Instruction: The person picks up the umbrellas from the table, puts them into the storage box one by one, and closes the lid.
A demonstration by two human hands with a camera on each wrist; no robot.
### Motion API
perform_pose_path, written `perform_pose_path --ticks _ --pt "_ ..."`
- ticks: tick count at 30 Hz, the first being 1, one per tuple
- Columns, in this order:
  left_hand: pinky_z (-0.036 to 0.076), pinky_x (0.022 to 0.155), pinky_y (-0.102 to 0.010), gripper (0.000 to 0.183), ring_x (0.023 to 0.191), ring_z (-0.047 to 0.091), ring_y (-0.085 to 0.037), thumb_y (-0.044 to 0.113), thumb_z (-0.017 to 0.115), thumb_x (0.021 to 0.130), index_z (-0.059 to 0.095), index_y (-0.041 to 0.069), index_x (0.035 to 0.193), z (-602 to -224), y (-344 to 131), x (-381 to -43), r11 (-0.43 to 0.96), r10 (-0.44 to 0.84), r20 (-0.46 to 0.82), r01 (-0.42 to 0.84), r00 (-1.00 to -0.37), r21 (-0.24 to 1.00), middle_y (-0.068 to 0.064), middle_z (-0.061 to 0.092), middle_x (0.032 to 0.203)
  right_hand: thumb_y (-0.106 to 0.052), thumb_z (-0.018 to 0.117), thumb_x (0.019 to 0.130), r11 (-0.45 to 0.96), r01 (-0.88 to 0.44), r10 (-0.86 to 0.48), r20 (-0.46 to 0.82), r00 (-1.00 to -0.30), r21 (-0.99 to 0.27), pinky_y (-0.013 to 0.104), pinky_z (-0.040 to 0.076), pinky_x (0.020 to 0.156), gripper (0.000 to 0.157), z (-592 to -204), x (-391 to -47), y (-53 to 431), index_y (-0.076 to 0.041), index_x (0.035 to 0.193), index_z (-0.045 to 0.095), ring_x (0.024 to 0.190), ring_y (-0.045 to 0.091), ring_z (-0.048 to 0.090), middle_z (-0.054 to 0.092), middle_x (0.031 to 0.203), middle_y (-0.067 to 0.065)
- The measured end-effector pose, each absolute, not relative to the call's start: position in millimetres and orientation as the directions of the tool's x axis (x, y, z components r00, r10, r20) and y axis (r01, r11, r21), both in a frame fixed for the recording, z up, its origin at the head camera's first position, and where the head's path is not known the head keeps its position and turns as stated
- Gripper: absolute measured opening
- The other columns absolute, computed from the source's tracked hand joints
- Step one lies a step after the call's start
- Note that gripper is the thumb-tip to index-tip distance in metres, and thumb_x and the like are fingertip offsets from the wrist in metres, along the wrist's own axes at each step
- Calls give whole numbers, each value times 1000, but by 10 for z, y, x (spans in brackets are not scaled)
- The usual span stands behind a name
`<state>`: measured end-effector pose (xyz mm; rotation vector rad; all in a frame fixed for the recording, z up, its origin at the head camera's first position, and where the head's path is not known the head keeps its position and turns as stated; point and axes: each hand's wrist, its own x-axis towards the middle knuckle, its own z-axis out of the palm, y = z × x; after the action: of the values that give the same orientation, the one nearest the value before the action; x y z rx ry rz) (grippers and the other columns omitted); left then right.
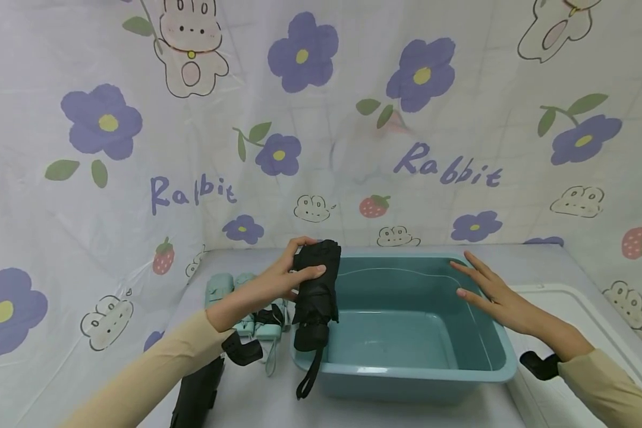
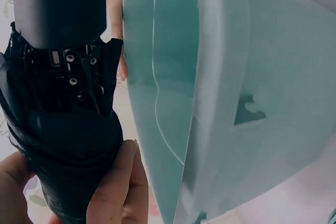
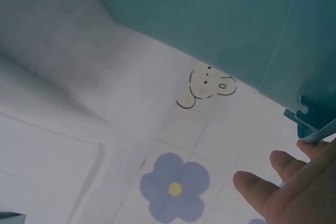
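My left hand [image 1: 294, 273] grips a folded black umbrella [image 1: 317, 291] over the left rim of a teal plastic bin [image 1: 406, 373]. The umbrella's handle end points toward me, its wrist strap [image 1: 310, 375] dangling. In the left wrist view, thumb and fingers wrap the black fabric [image 2: 63, 135], with the bin wall [image 2: 278, 93] alongside. At the bin's right rim, my right hand [image 1: 494, 294] holds nothing, its fingers spread and extended over the edge. The right wrist view shows those fingers [image 3: 257, 190] close to the bin's outer corner.
Several pale green folded umbrellas [image 1: 220, 286] lie left of the bin, partly behind my left arm. Nearer me is another long black item [image 1: 198, 392]. A white lid-like panel [image 1: 553, 303] lies on the right, and a patterned curtain [image 1: 321, 131] hangs behind.
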<state>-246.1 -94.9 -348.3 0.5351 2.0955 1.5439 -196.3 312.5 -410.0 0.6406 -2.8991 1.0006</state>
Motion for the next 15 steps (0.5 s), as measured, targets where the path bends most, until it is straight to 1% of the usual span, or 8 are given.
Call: perform_pose_path --ticks 4,7,10,13,15 --pt "48 72 -46 58 102 53 -28 34 52 87 13 30 131 -3367 -895 -2380 305 591 -162 33 -790 952 -13 31 130 -27 48 90 713 -379 -375 135 -917 -590 70 14 84 57 -4109 -1968 3129 -22 140 20 131 38 -3 -9 146 4" --pt "48 72 -45 58 101 54 -29 32 50 88 11 28 132 -3324 -853 -2340 308 604 -176 23 -777 951 -14 31 131 -27 48 90 713 -377 -374 134 -918 -591 70 13 84 57 -4108 -1967 3129 -22 140 20 131 38 -3 -9 146 4" --pt "48 72 -44 56 101 54 -28 33 51 88 13 31 130 -3354 -813 -2344 308 612 -182 19 -769 951 -13 31 131 -27 48 90 713 -374 -372 133 -919 -593 70 13 84 56 -4105 -1963 3128 -22 139 21 131 38 -3 -9 146 3" --pt "49 71 -43 54 103 53 -27 37 53 86 18 38 127 -3453 -781 -2393 322 609 -183 30 -772 946 -9 31 131 -27 47 90 712 -373 -371 132 -919 -594 71 13 84 56 -4105 -1960 3129 -21 140 21 131 38 -3 -9 146 3" --pt "49 70 -43 54 105 51 -26 39 54 84 19 40 125 -3525 -759 -2431 326 615 -176 44 -769 944 -8 30 131 -28 47 90 712 -373 -372 131 -919 -595 70 13 84 56 -4105 -1960 3130 -21 140 21 131 38 -3 -9 146 3"
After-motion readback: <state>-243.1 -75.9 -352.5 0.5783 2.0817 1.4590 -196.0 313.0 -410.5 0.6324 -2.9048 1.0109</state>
